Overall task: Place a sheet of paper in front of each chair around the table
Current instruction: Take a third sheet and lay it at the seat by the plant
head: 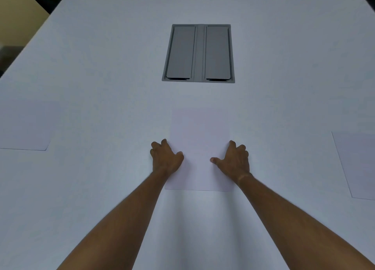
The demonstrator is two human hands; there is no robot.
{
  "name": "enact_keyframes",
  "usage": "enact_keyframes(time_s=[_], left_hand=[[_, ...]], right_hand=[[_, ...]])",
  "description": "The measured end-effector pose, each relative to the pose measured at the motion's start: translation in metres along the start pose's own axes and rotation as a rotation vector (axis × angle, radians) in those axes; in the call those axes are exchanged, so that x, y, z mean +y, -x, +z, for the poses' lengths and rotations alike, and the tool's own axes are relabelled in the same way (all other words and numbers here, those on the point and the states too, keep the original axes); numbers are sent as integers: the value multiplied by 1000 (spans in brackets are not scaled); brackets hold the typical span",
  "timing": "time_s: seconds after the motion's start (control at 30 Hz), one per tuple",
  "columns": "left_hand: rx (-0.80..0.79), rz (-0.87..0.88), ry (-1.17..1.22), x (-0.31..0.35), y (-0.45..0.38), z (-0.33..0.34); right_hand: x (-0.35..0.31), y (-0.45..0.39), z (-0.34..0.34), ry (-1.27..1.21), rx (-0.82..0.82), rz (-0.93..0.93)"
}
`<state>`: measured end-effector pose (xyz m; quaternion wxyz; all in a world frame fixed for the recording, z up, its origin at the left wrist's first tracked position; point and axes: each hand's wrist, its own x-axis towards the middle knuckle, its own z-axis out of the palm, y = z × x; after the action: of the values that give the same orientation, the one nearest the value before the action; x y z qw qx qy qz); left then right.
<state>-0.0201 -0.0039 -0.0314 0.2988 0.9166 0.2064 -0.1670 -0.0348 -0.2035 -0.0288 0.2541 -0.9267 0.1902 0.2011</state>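
Note:
A white sheet of paper [199,139] lies flat on the white table [101,66], straight ahead of me. My left hand [165,158] rests on the sheet's left edge with fingers spread and the thumb on the paper. My right hand [233,160] rests on the right edge in the same way, thumb pointing inward. Both hands press down flat; neither grips the sheet. A second sheet [26,125] lies at the far left and a third sheet [357,164] at the far right, both partly cut off by the frame.
A grey recessed cable box [199,53] with two closed lids sits in the tabletop beyond the middle sheet. Dark floor shows past the table's far corners. No chairs are in view.

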Motion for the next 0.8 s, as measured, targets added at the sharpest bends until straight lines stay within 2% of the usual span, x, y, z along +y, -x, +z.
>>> enact_keyframes(time_s=[0.23,0.8], left_hand=[[25,32,50,-2,-5,-2],[97,166,-62,-5,5,0]], right_hand=[[-4,0,-2,24,-12,6],[-7,6,-2,34,8,3]])
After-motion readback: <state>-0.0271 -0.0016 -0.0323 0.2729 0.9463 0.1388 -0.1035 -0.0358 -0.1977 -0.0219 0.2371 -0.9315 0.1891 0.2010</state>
